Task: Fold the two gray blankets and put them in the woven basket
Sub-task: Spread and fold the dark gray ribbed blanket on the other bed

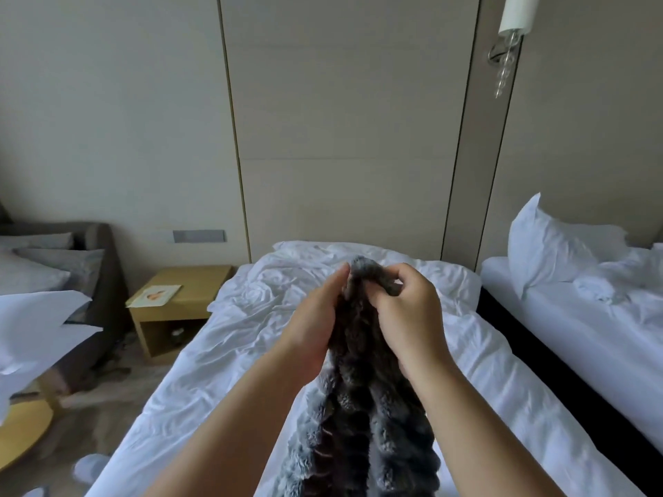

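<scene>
From where I stand, little of the job looks done. The person holds one fluffy, ribbed gray plush blanket [362, 407] up over the rumpled white-sheeted bed [215, 371], gathered lengthwise and hanging down from the top edge toward their body. The right hand [409, 317] has its fingers curled, pinching that top edge. The left hand [312, 324] lies against the blanket's left side just beside it. Its far fingers are hidden by the pile, so I cannot tell whether it pinches or only presses. I'd judge this the early part of the first fold: corners or edges being matched, no neat stack yet. A second gray blanket and the woven basket are nowhere in sight, so both folds and the putting-away appear left to do.
</scene>
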The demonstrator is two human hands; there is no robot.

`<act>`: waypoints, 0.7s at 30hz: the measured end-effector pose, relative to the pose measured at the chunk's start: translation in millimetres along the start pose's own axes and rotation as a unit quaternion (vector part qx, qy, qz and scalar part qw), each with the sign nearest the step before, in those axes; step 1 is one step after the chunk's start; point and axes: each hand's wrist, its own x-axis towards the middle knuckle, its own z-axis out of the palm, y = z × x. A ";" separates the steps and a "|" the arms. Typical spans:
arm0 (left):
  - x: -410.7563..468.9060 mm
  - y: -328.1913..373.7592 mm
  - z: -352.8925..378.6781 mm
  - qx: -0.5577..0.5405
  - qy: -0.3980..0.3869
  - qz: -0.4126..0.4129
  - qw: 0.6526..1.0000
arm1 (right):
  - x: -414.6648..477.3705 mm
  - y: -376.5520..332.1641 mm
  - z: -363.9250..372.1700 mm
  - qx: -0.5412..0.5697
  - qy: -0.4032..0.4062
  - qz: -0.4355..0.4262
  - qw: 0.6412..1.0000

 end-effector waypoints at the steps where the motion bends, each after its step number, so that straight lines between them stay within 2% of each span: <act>1: -1.1 2.1 0.8 0.025 -0.011 0.022 0.999 | -1.0 0.7 1.6 -0.010 0.013 -0.005 1.000; 6: 1.1 11.5 -0.4 0.158 0.006 0.113 0.981 | 1.2 -3.5 5.2 -0.028 0.039 -0.016 0.999; 9: 5.9 26.6 -8.3 0.203 0.004 0.128 0.971 | 11.2 -13.8 0.0 -0.013 -0.041 -0.036 0.998; 12: 15.5 46.8 -18.0 0.225 -0.008 0.125 0.966 | 34.7 -29.2 -9.2 0.035 -0.179 -0.011 0.983; 15: 30.4 72.1 -25.2 0.216 0.013 0.133 0.967 | 63.9 -45.2 -19.7 0.127 -0.364 0.102 0.917; 17: 41.0 93.2 -30.6 0.155 0.033 0.138 0.978 | 76.5 -51.7 -22.5 0.104 -0.457 0.122 0.875; 21: 54.7 138.2 -40.4 0.021 0.045 0.162 0.986 | 82.0 -46.6 -14.3 0.064 -0.546 0.157 0.820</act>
